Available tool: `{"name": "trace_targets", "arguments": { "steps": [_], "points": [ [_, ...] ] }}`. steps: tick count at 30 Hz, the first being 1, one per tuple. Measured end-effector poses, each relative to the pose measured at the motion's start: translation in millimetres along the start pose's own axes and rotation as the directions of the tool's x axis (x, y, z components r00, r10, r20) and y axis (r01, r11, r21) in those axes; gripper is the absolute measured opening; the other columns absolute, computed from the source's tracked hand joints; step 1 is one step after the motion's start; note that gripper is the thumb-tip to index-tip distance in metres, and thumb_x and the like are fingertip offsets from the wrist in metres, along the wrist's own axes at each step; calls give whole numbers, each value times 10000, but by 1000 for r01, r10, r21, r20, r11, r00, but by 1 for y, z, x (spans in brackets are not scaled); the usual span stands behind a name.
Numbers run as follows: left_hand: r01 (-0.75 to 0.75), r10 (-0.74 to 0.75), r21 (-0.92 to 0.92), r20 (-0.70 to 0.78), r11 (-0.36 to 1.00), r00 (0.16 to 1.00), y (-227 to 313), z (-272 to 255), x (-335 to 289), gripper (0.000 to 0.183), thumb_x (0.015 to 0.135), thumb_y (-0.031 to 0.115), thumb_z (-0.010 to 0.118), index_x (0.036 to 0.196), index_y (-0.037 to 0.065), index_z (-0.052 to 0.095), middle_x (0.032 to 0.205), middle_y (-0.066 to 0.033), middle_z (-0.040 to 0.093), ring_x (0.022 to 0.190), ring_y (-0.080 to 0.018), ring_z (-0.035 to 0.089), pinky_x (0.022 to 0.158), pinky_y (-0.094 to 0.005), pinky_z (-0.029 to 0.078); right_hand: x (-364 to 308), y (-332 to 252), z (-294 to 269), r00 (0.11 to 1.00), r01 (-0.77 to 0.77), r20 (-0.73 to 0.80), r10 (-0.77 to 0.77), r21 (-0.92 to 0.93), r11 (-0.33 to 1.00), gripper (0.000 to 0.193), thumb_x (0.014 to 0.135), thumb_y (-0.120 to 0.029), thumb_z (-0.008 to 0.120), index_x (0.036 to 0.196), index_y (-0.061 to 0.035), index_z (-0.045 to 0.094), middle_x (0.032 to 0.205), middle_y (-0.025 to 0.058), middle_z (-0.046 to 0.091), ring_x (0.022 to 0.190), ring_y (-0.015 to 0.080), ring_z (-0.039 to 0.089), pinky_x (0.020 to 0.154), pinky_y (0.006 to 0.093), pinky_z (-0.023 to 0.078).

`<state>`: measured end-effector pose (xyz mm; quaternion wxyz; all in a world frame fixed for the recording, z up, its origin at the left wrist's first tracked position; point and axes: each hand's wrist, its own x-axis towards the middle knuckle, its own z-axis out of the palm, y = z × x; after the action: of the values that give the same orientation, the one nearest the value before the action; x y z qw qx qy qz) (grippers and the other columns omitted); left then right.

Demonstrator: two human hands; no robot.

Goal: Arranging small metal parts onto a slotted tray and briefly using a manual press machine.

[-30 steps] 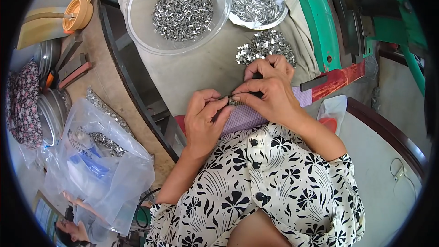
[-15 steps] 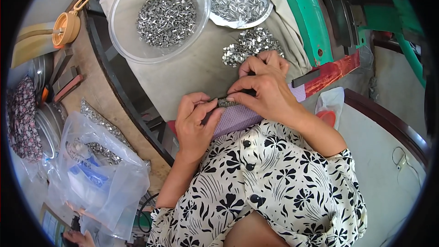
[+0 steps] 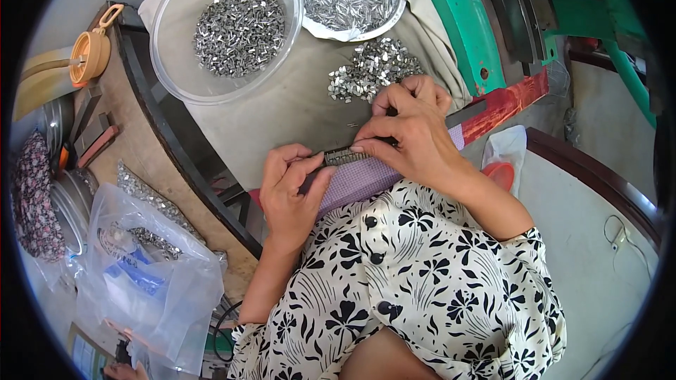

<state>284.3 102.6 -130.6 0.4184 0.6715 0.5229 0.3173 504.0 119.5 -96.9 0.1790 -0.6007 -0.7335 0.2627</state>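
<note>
A dark, narrow strip with a row of fine slots or metal bits (image 3: 345, 156) lies between my hands, above a purple checked cloth (image 3: 359, 181). My left hand (image 3: 290, 193) pinches its left end between thumb and fingers. With thumb and forefinger closed, my right hand (image 3: 415, 134) grips it farther right; the palm and fingers hide that end. Just beyond my right fingers is a heap of small shiny metal pieces (image 3: 373, 67). A few tiny slivers (image 3: 353, 124) rest on the beige cloth (image 3: 282, 127) beside my right forefinger.
Farther back stand a clear plastic bowl (image 3: 158, 56) of short metal pieces and a lined round bowl (image 3: 394, 21) of slender metal pieces. Green machinery (image 3: 465, 21) borders the right side. A wooden table (image 3: 155, 162) holds plastic bags (image 3: 148, 281) and an orange-yellow cup-like item (image 3: 90, 56).
My hands are slightly farther apart, baring more of the slotted strip between them. The view has shifted a little, moving the bowls and heap leftward.
</note>
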Motion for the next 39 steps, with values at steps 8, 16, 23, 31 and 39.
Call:
{"name": "trace_targets", "arguments": {
  "steps": [8,16,23,31,39],
  "points": [
    [-30,30,21,-4,999,1000,0,-1,1,279,711,3,831,964,0,712,1014,-111,614,855,-233,629,747,-313,518,3,3,-1,1000,-5,-20,5,-11,1000,155,699,-303,830,787,-188,776,915,-44,562,1024,236,452,904,422,254],
    [-22,22,-11,-9,1000,1000,0,-1,1,281,712,-3,829,967,-7,711,1010,-114,614,858,-234,624,753,-313,514,3,6,-9,1000,1,29,-1,6,1000,148,690,-270,826,763,-150,778,913,-16,563,1051,276,448,916,458,273],
    [-36,36,16,-2,999,999,2,-2,2,282,711,-5,829,965,-18,708,1008,-118,614,846,-233,624,743,-308,511,-3,10,-12,1000,-11,26,11,11,1000,147,699,-260,826,776,-146,775,935,-5,561,1081,285,440,934,457,271],
    [-48,48,29,0,998,999,2,-3,3,291,700,-6,830,963,-23,707,995,-119,619,863,-239,621,754,-316,506,-3,12,-32,994,3,-112,-19,-136,991,157,686,-228,827,780,-145,734,952,-25,571,1068,255,469,932,436,269],
    [-1,1,30,24,1000,1000,3,-2,4,301,698,2,831,972,-22,710,983,-117,625,864,-241,619,756,-316,505,-2,20,-21,991,41,-122,-58,-135,990,156,680,-235,830,788,-159,746,983,-59,607,1083,262,470,942,448,268]
  ]
}}
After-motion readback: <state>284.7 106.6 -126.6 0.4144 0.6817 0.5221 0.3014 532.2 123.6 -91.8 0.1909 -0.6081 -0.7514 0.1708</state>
